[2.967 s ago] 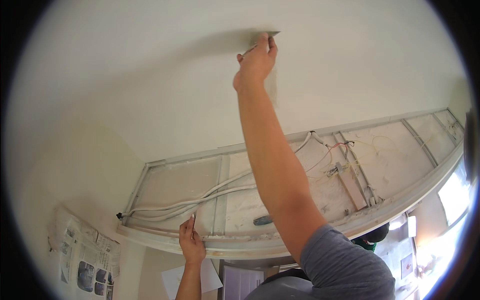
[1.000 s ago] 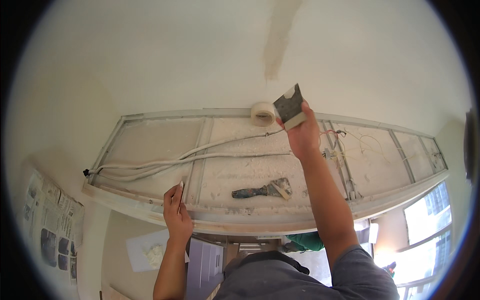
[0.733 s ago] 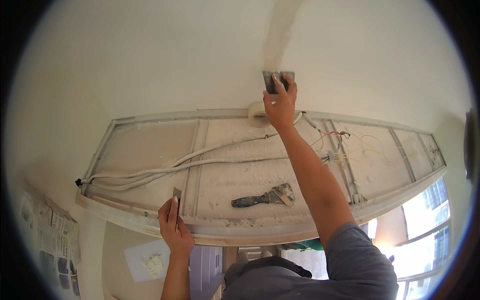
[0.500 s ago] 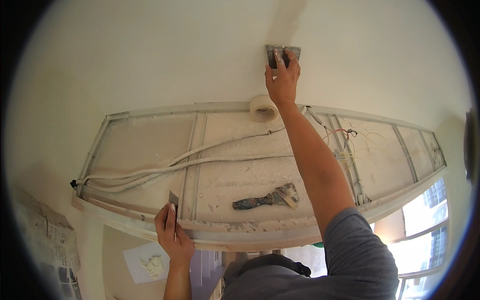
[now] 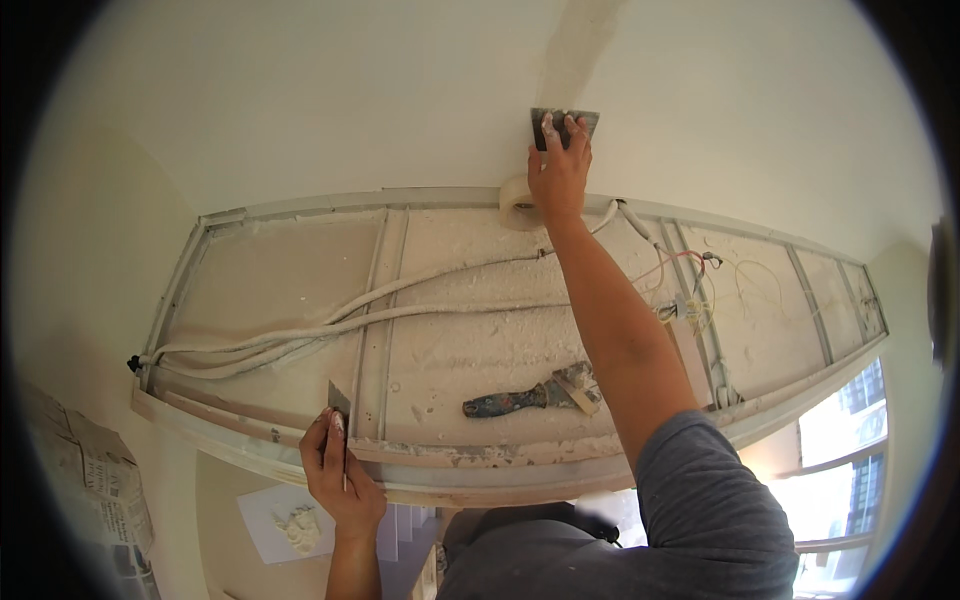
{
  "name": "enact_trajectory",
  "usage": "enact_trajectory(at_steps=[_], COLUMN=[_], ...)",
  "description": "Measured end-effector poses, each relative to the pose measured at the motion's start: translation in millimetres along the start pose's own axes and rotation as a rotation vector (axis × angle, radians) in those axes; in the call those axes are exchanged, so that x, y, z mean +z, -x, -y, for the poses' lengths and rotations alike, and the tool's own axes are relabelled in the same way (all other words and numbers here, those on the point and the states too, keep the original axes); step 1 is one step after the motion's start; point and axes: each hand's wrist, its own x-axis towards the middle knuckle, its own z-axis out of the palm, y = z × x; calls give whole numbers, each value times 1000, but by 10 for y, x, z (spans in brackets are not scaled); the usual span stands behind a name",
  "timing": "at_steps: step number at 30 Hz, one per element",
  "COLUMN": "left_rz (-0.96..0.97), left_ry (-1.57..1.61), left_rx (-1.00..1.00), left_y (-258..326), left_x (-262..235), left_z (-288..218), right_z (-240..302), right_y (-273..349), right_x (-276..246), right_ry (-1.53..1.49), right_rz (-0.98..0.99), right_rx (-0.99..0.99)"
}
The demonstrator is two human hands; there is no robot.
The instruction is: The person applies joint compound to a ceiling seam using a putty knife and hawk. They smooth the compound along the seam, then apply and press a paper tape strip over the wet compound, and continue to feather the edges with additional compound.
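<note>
My right hand (image 5: 560, 185) is closed on a flat dark scraper blade (image 5: 539, 130), its fingers spread over the back and its edge against the pale wall. A darker streak (image 5: 585, 55) runs on the wall above the blade. Lower left, my left hand (image 5: 343, 480) grips a thin metal scraper (image 5: 338, 396), its tip pointing up beside the front rim of the recessed ledge. Between my arms, a putty knife (image 5: 505, 403) with a worn, paint-spotted handle lies on the ledge. A roll of pale tape (image 5: 514, 208) stands by the wall, partly hidden by my right wrist.
The dusty ledge has metal cross strips (image 5: 373, 290), long white conduits (image 5: 445, 270) and loose thin wires (image 5: 700, 300) on the right. Below at left lies a white sheet with a pale putty heap (image 5: 300, 528). Newspaper-like covering (image 5: 95, 480) hangs far left; windows (image 5: 840, 480) are at right.
My right hand has drawn the scraper down the wall, nearer the ledge and tape roll, with more of the darker streak showing above. My left hand keeps its scraper. The view has shifted slightly.
</note>
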Motion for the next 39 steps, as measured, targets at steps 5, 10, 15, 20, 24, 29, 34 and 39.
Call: enact_trajectory(at_steps=[5, 10, 15, 20, 24, 29, 34, 39], left_rz=[-3, -1, -19, -36, -52, -37, -116, -85], left_ry=[1, -27, 5, -10, -23, -7, 453, 1464], left_rx=[1, -6, 8, 13, 31, 20, -272, -1042], left_y=[14, 33, 39, 20, 22, 4, -111, -92], left_x=[1, -2, 15, 18, 10, -30, -93, -97], left_z=[9, 18, 40, 43, 35, 30, -222, -894], right_z=[40, 269, 441, 390, 370, 464, 769, 1321], right_y=[234, 321, -309, -601, -114, -18, -181, 252], right_x=[-71, -427, -451, -310, -303, -604, -1719, -3156], right_ry=[24, 9, -151, -73, 12, 16, -612, -1907], right_rz=[128, 248, -108, -61, 121, 531, 807, 930], right_rx=[109, 250, 55, 61, 122, 311, 346, 503])
